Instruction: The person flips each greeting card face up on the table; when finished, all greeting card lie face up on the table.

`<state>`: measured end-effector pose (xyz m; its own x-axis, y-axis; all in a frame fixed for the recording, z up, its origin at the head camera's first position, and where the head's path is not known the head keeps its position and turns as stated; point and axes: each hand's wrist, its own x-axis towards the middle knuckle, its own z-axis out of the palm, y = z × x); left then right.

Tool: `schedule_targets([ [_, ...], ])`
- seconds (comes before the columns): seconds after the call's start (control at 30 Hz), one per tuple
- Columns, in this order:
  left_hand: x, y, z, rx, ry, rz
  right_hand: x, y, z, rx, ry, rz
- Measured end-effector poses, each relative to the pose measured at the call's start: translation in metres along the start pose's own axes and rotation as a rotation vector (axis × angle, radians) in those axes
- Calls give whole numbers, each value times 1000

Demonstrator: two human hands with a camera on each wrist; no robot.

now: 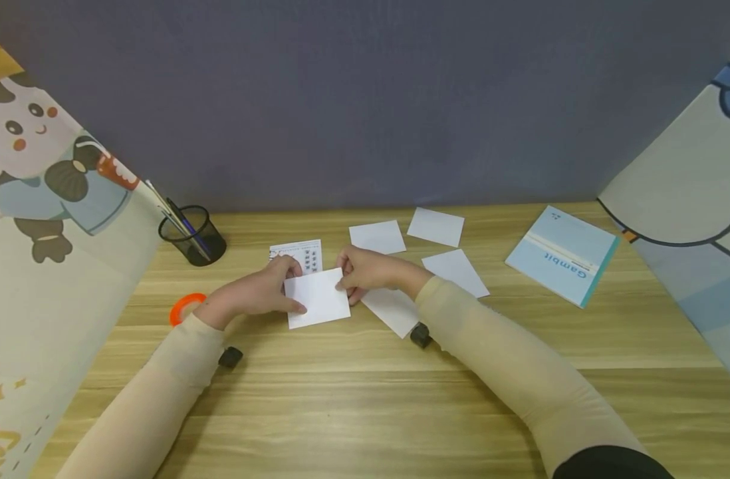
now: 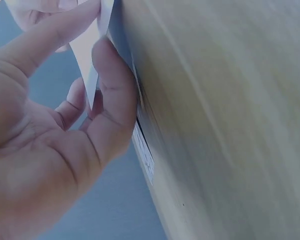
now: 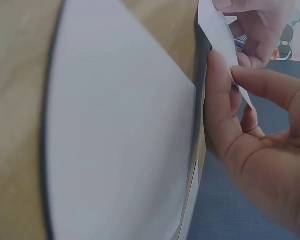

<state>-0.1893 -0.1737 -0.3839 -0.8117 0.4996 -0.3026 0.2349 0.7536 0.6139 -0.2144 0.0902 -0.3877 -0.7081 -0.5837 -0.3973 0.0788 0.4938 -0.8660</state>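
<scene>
Both hands hold one blank white card (image 1: pixel 318 299) just above the table, in the middle of the head view. My left hand (image 1: pixel 263 287) pinches its left side, thumb on the near face and fingers behind. At the upper right edge, my right hand (image 1: pixel 365 271) pinches the card between thumb and fingers. In the left wrist view the card (image 2: pixel 90 60) appears nearly edge-on. Behind it on the table lies a printed sheet (image 1: pixel 296 249), partly covered. Under the right forearm rests another white card (image 1: pixel 395 310).
More white cards lie behind and right: one card (image 1: pixel 377 237), a second card (image 1: pixel 435 226) and a third card (image 1: pixel 457 271). A light-blue Gambit booklet (image 1: pixel 561 256) lies far right. A mesh pen cup (image 1: pixel 209 239) stands back left, with an orange ring (image 1: pixel 178 310) nearer the left wrist.
</scene>
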Motion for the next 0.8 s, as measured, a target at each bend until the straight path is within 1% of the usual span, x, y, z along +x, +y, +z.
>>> schedule_targets([
  [0.13,-1,-3,-4,-144,-38,-25,0,0,-1,34,0,-21],
  [0.2,-2,-4,-7,-218,-51,-47,0,1,-2,56,2,-37],
  [0.23,-2,-5,-8,-243,-55,-59,0,1,-3,70,4,-46],
  [0.3,-2,-7,-10,-264,-59,-62,-1,1,-5,96,9,-62],
  [0.37,-3,-8,-11,-273,-55,-66,-2,1,-6,111,18,-73],
  [0.47,-3,-8,-12,-277,-47,-55,-3,1,-9,120,36,-87],
  [0.57,-4,-7,-13,-276,-23,-45,-4,1,-12,120,51,-95],
  [0.7,-7,-5,-14,-227,38,8,-6,-1,-14,122,75,-98],
  [0.8,-7,-2,-15,-159,88,55,-7,-2,-15,134,98,-100],
])
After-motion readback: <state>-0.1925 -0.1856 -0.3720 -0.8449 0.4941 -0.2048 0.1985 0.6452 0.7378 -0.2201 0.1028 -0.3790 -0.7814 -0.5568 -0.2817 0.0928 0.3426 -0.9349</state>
